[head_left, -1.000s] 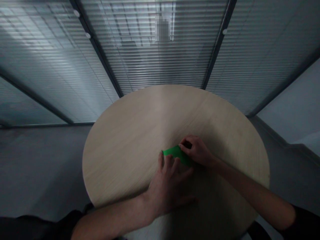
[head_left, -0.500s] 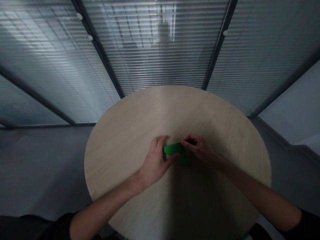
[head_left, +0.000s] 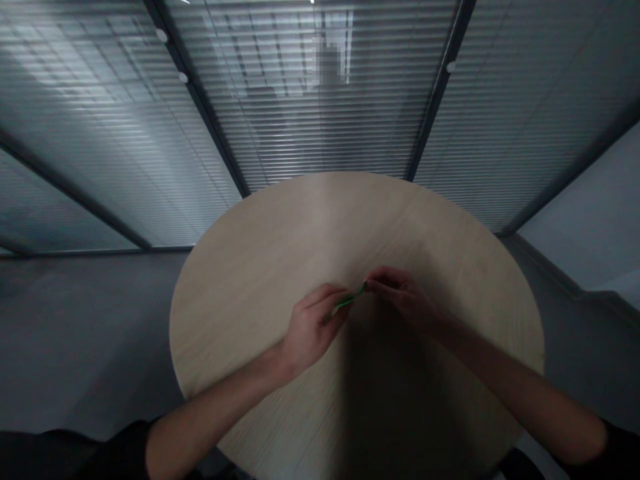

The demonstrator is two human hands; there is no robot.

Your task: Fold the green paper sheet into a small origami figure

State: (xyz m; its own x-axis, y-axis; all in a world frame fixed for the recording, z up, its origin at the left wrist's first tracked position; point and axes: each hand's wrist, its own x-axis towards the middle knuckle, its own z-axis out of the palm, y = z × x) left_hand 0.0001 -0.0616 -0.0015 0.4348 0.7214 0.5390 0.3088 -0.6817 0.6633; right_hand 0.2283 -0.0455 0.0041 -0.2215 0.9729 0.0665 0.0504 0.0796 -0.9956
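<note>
A thin green sheet (head_left: 352, 298), paper-like, is held between my hands above the table and shows almost edge-on as a narrow, slightly bent strip. My left hand (head_left: 313, 327) is closed on its left part, fingers over the far side and thumb on the near side. At the sheet's right tip, the thumb and forefinger of my right hand (head_left: 400, 293) pinch it. The fingers cover part of the sheet, so its full shape is hidden.
Beneath my hands is a round, light wooden table (head_left: 270, 233), with a dark shadow across its near right part. Glass panels with horizontal blinds (head_left: 325, 133) stand behind it, divided by dark frames (head_left: 200, 100). Grey floor (head_left: 90, 320) shows on the left.
The green sheet has turned from showing its broad face to nearly edge-on. My left hand has closed from a spread grasp onto it, while my right hand keeps its pinch in nearly the same place.
</note>
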